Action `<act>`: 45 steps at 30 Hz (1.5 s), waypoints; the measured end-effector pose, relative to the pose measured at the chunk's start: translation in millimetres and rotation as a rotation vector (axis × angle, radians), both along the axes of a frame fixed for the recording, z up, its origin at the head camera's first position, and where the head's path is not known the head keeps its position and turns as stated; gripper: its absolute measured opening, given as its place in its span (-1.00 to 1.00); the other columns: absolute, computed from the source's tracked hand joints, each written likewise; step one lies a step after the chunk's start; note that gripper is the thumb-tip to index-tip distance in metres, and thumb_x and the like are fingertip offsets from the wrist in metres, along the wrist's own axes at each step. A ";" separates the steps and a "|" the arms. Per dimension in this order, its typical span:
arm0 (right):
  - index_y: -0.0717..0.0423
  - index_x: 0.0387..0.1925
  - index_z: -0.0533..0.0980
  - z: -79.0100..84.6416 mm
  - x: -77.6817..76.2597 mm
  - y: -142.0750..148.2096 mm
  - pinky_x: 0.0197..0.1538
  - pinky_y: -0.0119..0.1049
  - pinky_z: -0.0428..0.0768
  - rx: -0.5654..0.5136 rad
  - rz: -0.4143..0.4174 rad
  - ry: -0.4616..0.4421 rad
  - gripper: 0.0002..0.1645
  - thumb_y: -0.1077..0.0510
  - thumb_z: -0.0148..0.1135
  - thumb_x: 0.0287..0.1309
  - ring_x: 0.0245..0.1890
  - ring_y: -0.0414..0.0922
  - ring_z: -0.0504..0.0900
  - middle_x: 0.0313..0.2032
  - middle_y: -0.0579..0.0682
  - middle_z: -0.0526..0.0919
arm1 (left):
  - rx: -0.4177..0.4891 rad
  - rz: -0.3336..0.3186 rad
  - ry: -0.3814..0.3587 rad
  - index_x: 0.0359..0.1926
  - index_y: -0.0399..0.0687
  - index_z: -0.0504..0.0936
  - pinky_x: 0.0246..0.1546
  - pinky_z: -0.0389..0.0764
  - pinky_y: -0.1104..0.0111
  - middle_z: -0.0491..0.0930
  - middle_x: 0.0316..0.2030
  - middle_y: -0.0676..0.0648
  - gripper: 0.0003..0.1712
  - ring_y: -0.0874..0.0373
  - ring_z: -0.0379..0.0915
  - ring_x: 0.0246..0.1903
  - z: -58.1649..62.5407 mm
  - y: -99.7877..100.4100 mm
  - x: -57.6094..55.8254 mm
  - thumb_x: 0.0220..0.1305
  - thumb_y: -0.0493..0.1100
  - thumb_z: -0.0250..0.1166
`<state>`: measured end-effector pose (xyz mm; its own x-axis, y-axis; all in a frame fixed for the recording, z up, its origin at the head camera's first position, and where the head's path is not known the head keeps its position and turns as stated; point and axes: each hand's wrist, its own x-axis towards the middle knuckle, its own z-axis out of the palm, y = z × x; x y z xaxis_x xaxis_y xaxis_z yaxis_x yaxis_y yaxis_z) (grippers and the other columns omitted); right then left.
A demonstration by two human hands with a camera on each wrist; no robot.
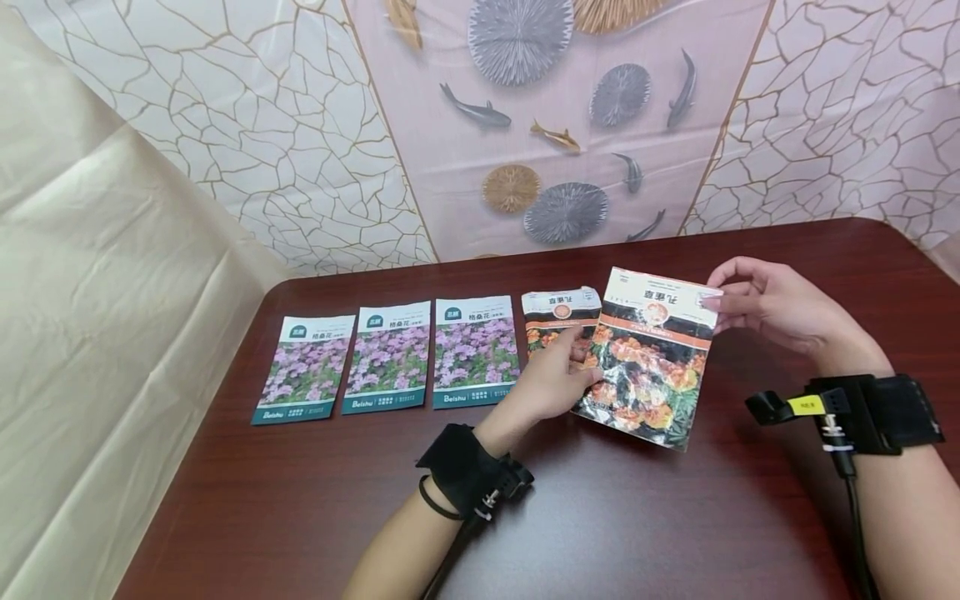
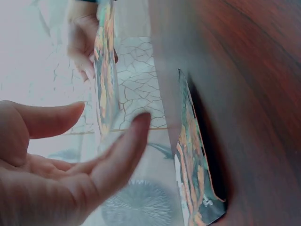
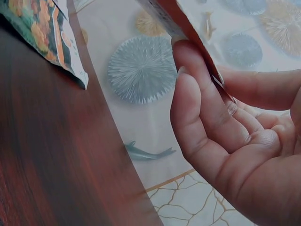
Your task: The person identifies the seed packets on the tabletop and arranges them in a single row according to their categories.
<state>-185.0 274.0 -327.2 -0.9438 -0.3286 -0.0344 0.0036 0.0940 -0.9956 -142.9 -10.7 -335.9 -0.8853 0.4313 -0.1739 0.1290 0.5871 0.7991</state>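
Note:
In the head view, my right hand [image 1: 787,308] pinches the upper right corner of a marigold seed packet [image 1: 648,358], thumb on one face and fingers on the other. The packet is tilted and raised off the table. My left hand [image 1: 555,375] is at its left edge; in the left wrist view its thumb and fingers [image 2: 120,155] are spread apart, with the packet's edge between them in that view. A second orange-flower packet [image 1: 561,307] lies on the table behind the left hand, partly hidden by it and by the raised packet.
Three matching purple-flower seed packets [image 1: 303,367] [image 1: 386,358] [image 1: 475,350] lie in a row on the left of the dark red wooden table [image 1: 600,533]. A patterned cloth [image 1: 480,150] hangs behind the table's far edge, and a cream cloth [image 1: 97,333] on the left.

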 end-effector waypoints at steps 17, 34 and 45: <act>0.16 -0.10 0.39 3.1 0.9 -8.1 -0.29 -0.16 0.61 -0.096 0.024 -0.043 -0.73 0.44 0.05 0.18 -0.42 -0.04 0.65 -0.33 0.10 0.66 | 0.352 0.081 -0.293 0.11 -0.23 0.37 -0.64 0.31 0.38 0.34 -0.57 0.01 -0.60 0.23 0.24 -0.63 -6.1 -8.0 -11.7 0.24 -0.40 0.13; 0.55 0.02 0.26 -6.8 5.7 -47.7 -0.24 -0.07 0.60 0.169 0.185 -0.104 -0.52 0.20 0.07 0.26 -0.37 -0.02 0.63 -0.32 0.11 0.62 | 0.481 0.224 -0.233 0.05 -0.15 0.33 -0.69 0.24 0.42 0.32 -0.49 0.00 -0.65 0.20 0.15 -0.65 -1.2 -16.4 -15.4 0.25 -0.41 0.10; 0.52 0.09 0.27 -4.1 12.4 -63.6 -0.40 -0.11 0.58 0.257 0.231 -0.007 -0.51 0.34 0.12 0.16 -0.46 -0.13 0.60 -0.26 0.16 0.65 | 0.504 0.257 -0.186 0.07 -0.13 0.28 -0.66 0.23 0.43 0.33 -0.41 0.01 -0.65 0.30 0.33 -0.53 -1.6 -16.5 -16.8 0.29 -0.41 0.05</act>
